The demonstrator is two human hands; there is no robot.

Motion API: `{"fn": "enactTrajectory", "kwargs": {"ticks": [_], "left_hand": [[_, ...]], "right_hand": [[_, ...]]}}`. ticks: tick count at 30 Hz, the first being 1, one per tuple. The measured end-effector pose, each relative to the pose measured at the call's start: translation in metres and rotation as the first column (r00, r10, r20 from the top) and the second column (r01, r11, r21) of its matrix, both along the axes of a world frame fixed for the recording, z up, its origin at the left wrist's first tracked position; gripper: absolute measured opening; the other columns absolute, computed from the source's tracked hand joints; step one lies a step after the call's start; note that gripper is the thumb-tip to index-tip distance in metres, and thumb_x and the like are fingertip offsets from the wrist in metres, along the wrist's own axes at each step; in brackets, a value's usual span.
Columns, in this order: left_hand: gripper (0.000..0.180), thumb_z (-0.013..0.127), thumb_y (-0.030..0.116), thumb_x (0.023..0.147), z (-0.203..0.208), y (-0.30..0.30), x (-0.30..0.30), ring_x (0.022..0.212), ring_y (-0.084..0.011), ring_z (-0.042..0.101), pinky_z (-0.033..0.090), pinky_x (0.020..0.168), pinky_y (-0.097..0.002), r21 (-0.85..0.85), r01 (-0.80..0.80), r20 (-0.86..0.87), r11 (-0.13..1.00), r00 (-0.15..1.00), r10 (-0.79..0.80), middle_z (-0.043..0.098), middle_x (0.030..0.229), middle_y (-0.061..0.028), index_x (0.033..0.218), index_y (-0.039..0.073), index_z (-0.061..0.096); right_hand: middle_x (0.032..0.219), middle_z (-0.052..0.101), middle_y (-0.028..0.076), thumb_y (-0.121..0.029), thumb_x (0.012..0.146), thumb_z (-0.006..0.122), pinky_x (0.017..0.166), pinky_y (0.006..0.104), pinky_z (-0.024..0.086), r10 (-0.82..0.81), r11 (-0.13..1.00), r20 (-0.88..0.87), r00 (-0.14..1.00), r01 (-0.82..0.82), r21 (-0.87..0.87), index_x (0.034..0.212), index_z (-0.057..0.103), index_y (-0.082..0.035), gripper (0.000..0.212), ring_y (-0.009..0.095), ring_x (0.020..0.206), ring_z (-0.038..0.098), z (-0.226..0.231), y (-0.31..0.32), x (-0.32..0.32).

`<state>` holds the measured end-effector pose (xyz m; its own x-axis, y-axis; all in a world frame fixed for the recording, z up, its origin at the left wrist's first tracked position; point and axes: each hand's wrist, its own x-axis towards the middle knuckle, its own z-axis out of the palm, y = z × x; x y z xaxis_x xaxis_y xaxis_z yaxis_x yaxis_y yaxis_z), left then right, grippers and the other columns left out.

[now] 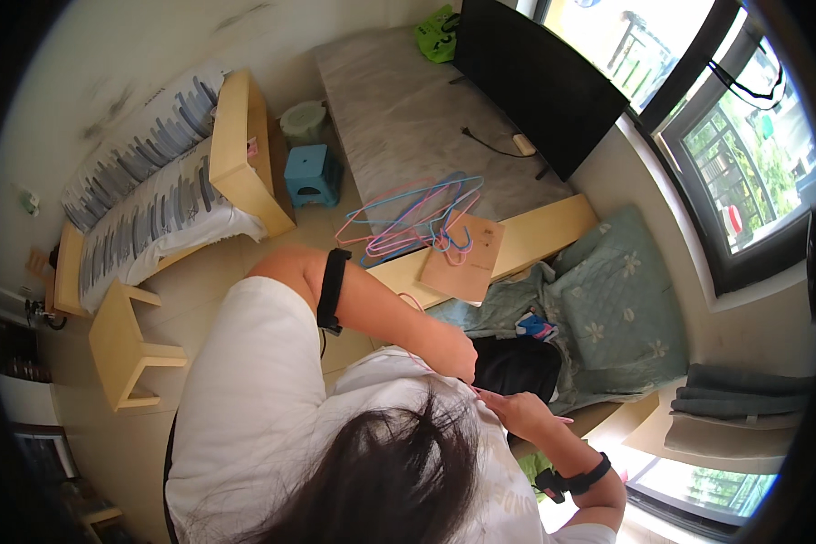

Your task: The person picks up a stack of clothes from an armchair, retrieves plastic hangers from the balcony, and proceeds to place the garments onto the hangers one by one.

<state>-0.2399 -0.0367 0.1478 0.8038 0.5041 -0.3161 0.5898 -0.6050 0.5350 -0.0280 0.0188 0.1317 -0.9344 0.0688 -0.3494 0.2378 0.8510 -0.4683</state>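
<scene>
Close to my white shirt, a thin pink clothes hanger (419, 361) runs between my two hands. My left hand (453, 352) is closed, its fingers turned away from view, against the hanger. Thumb and fingers of my right hand (517, 413) pinch the hanger further along, and one pink end sticks out past that hand. Beyond my left forearm, a loose pile of pink and blue hangers (417, 222) lies on the sofa's wooden arm and the grey table edge. A brown-covered notebook (470, 254) lies partly under some of them.
A green quilted sofa (621, 299) holds a black cloth (517, 367) and a small blue-pink item (537, 325). On the grey table (372, 82) stands a large black screen (539, 82). A blue stool (312, 174), a wooden stool (118, 349) and another sofa (154, 190) stand left.
</scene>
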Motion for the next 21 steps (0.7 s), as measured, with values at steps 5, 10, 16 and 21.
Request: {"fn": "enactTrajectory", "kwargs": {"ticks": [5,10,16,21], "left_hand": [[0.017,0.042,0.014,0.071,-0.005,0.005,-0.007,0.063,-0.0325,0.053,0.042,0.052,-0.0407,0.012,-0.05,0.073,0.999,0.996,0.049,0.054,0.066,-0.0141,0.087,0.011,0.047],[0.026,0.039,0.012,0.073,0.001,0.023,-0.021,0.057,-0.0302,0.053,0.043,0.049,-0.0371,0.338,-0.29,0.116,0.895,0.957,0.266,0.052,0.066,-0.0091,0.097,0.018,0.047],[0.029,0.041,0.013,0.071,0.026,0.027,-0.025,0.055,-0.0239,0.054,0.043,0.045,-0.0326,0.497,-0.254,0.08,0.829,0.965,0.248,0.049,0.063,-0.0059,0.099,0.018,0.048],[0.027,0.045,0.012,0.069,0.024,0.03,-0.034,0.053,-0.02,0.053,0.042,0.043,-0.0313,0.475,-0.244,0.28,0.845,0.953,0.118,0.047,0.058,-0.0033,0.095,0.015,0.049]], "right_hand": [[0.065,0.055,0.011,-0.011,0.07,0.049,0.048,0.0354,0.042,-0.01,1.0,0.094,0.996,0.011,-0.004,0.094,0.052,-0.013,0.024,0.028,0.055,0.053,-0.004,0.004,0.001],[0.063,0.053,0.007,-0.012,0.07,0.052,0.047,0.032,0.041,-0.258,0.956,-0.437,0.862,0.294,0.017,0.085,0.053,-0.008,0.016,0.024,0.056,0.052,0.027,0.036,0.0],[0.056,0.05,0.006,-0.01,0.069,0.052,0.042,0.0308,0.04,-0.2,0.965,-0.48,0.854,0.257,0.056,0.082,0.053,-0.007,0.013,0.023,0.049,0.05,0.05,0.042,0.003],[0.054,0.049,0.007,-0.007,0.068,0.053,0.041,0.0308,0.04,-0.162,0.975,-0.531,0.832,0.217,0.043,0.079,0.054,-0.005,0.011,0.023,0.047,0.05,0.059,0.042,0.007]]}}
